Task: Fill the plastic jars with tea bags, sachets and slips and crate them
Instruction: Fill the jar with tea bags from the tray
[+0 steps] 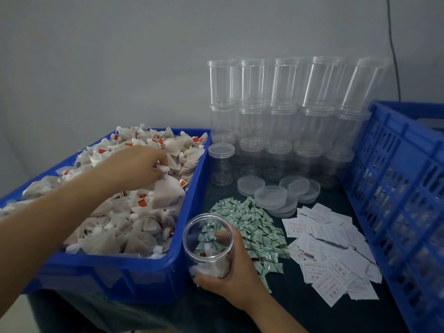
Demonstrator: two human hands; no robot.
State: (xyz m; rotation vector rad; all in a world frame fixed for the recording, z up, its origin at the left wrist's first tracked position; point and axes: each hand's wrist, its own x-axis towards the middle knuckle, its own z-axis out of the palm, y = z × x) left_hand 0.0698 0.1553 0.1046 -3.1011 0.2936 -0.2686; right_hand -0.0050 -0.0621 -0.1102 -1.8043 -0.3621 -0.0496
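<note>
Currently pinching a pyramid tea bag point(167, 193) with the left hand point(138, 164), fingers curled round its top corner, lifting it just above the heap of tea bags point(115, 212) filling the blue bin point(134, 280) on the left. Gripping an open clear plastic jar point(207, 246) with the right hand point(230, 267), fingers wrapped round its lower wall, tilting its mouth toward the bin, just beside the bin's near right corner. Holding a few tea bags already, down at the jar's bottom. Lying just right of the jar, a pile of green-and-white sachets point(254, 234); lying beyond those, further right, a spread of white printed slips point(336, 255). Standing at the back against the grey wall, stacked rows of empty clear jars point(288, 111), with one single jar point(221, 164) in front at the left and loose clear lids point(274, 197) lying before them. Sitting at the far right edge, a blue slotted crate point(406, 188).
</note>
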